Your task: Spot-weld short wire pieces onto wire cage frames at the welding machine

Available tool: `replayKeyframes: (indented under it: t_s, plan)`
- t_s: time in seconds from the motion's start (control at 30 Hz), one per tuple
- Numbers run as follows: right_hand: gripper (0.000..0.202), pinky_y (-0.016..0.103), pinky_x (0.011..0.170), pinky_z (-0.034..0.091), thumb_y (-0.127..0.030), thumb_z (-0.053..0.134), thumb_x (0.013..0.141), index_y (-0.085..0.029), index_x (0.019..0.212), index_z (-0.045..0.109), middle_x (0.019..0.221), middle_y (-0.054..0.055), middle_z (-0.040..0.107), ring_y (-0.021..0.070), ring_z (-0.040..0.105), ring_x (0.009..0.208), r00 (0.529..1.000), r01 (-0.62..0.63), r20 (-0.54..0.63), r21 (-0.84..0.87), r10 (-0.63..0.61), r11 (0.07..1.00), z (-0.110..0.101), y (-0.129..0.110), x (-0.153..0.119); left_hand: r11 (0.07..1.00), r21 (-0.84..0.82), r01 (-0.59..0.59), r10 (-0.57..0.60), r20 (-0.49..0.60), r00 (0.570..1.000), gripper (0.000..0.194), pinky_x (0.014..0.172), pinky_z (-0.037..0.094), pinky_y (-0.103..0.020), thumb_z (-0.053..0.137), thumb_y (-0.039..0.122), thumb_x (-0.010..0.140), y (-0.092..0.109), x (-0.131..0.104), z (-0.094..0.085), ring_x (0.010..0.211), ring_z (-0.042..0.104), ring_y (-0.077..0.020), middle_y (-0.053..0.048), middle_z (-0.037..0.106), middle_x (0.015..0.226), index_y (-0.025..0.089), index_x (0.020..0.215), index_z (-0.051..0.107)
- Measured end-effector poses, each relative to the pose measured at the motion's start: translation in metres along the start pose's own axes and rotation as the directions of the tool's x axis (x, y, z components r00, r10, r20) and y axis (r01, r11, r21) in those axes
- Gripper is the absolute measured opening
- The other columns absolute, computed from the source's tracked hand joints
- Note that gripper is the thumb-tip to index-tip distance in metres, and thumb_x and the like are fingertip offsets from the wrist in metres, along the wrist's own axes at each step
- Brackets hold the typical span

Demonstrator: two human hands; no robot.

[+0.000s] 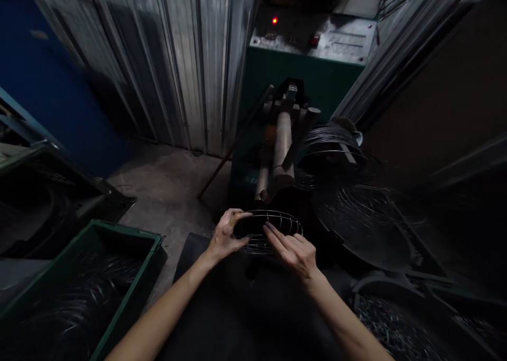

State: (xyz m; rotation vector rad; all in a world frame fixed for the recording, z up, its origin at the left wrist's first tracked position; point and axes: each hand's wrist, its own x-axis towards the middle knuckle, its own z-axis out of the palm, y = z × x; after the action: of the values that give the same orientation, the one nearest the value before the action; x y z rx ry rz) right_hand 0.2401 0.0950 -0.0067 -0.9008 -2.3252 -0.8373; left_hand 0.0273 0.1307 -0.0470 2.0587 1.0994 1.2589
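Note:
A round wire basket (281,221), made of thin metal rings joined by short cross wires, is held in front of me just below the machine's arms. My left hand (224,239) grips its left side, with the thumb low and the fingers over the upper rim. On the near right side, my right hand (295,253) is closed on the wire, its fingertips reaching into the ring. Close beyond the basket stand the thick metal arms (283,150) of a green machine (304,70). The basket's lower part is dark and hard to make out.
A green crate (127,231) with bent wire pieces sits at the left. On the right are a coil of wire (328,139), a round dark pan (368,234) and a bin of small metal bits (392,324). A red lamp (274,20) glows on the machine.

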Motion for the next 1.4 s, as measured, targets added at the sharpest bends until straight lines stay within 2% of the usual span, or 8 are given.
replayKeyframes:
  t_s: [0.83, 1.03, 1.1, 1.13, 1.2, 1.27, 1.33, 1.4]
  plan:
    - [0.034, 0.026, 0.055, 0.039, -0.009, 0.044, 0.094, -0.023, 0.113, 0.068, 0.119, 0.002, 0.063, 0.0074, 0.057, 0.055, 0.988, -0.106, 0.106, -0.093, 0.116, 0.99, 0.034, 0.012, 0.01, 0.99, 0.052, -0.128, 0.123, 0.082, 0.989, 0.057, 0.1, 0.045, -0.043, 0.069, 0.017, 0.072, -0.029, 0.033, -0.006, 0.115, 0.051, -0.0236, -0.008, 0.05, 0.12, 0.026, 0.126, 0.052]
    - [0.035, 0.024, 0.061, 0.042, -0.014, 0.045, 0.094, -0.027, 0.122, 0.063, 0.12, 0.001, 0.064, 0.0091, 0.064, 0.068, 0.943, -0.294, 0.181, 0.054, 0.28, 0.954, -0.012, 0.003, -0.014, 0.997, 0.045, -0.063, 0.057, 0.112, 0.992, 0.076, 0.102, 0.043, -0.042, 0.07, 0.028, 0.074, -0.033, 0.03, -0.012, 0.117, 0.049, -0.0227, -0.009, 0.047, 0.124, 0.026, 0.14, 0.032]
    - [0.033, 0.023, 0.068, 0.046, -0.024, 0.047, 0.095, -0.026, 0.125, 0.061, 0.115, 0.004, 0.067, 0.0137, 0.067, 0.082, 0.825, -0.543, 0.222, 0.055, 0.52, 0.838, -0.044, 0.0, -0.06, 0.999, 0.007, -0.037, 0.037, 0.066, 0.997, 0.073, 0.096, 0.047, -0.04, 0.069, 0.028, 0.073, -0.034, 0.028, -0.011, 0.107, 0.055, -0.0205, -0.007, 0.052, 0.114, 0.024, 0.137, 0.034]
    - [0.033, 0.026, 0.071, 0.048, -0.03, 0.047, 0.094, -0.024, 0.124, 0.061, 0.112, 0.006, 0.069, 0.0169, 0.067, 0.085, 0.696, -0.696, 0.237, -0.01, 0.678, 0.718, -0.059, 0.001, -0.089, 0.999, -0.013, -0.036, 0.037, 0.045, 0.998, 0.072, 0.094, 0.048, -0.038, 0.07, 0.026, 0.072, -0.035, 0.026, -0.01, 0.104, 0.056, -0.0197, -0.006, 0.053, 0.111, 0.023, 0.135, 0.035]
    - [0.04, 0.031, 0.063, 0.05, -0.041, 0.044, 0.093, -0.019, 0.12, 0.063, 0.098, 0.011, 0.072, 0.0226, 0.068, 0.075, 0.317, -0.879, 0.244, -0.287, 0.917, 0.38, -0.085, 0.004, -0.154, 0.997, -0.048, -0.056, 0.057, 0.024, 0.998, 0.069, 0.093, 0.049, -0.037, 0.07, 0.023, 0.07, -0.035, 0.018, -0.008, 0.102, 0.058, -0.0189, -0.006, 0.055, 0.111, 0.022, 0.131, 0.038]
    - [0.041, 0.036, 0.055, 0.049, -0.045, 0.047, 0.088, -0.017, 0.108, 0.068, 0.086, 0.015, 0.072, 0.0279, 0.067, 0.066, -0.029, -0.801, 0.401, -0.558, 0.916, 0.219, -0.103, 0.004, -0.213, 0.994, -0.082, -0.074, 0.076, 0.015, 0.997, 0.067, 0.094, 0.049, -0.036, 0.07, 0.023, 0.07, -0.034, 0.006, -0.005, 0.103, 0.059, -0.0186, -0.006, 0.055, 0.112, 0.022, 0.13, 0.039]
    - [0.034, 0.036, 0.058, 0.05, -0.045, 0.055, 0.083, -0.017, 0.096, 0.07, 0.079, 0.014, 0.071, 0.0289, 0.068, 0.069, -0.217, -0.735, 0.55, -0.636, 0.806, 0.237, -0.112, -0.005, -0.258, 0.993, -0.098, -0.063, 0.064, -0.001, 0.998, 0.068, 0.094, 0.05, -0.036, 0.072, 0.025, 0.07, -0.031, -0.008, -0.002, 0.104, 0.06, -0.0186, -0.006, 0.056, 0.114, 0.022, 0.13, 0.038]
    - [0.027, 0.033, 0.067, 0.051, -0.04, 0.064, 0.078, -0.018, 0.091, 0.07, 0.08, 0.012, 0.071, 0.0268, 0.069, 0.077, -0.281, -0.741, 0.611, -0.628, 0.74, 0.236, -0.115, -0.019, -0.286, 0.994, -0.101, -0.038, 0.035, -0.028, 0.999, 0.072, 0.092, 0.051, -0.036, 0.074, 0.028, 0.069, -0.026, -0.018, 0.0, 0.103, 0.061, -0.0184, -0.006, 0.056, 0.114, 0.023, 0.13, 0.037]
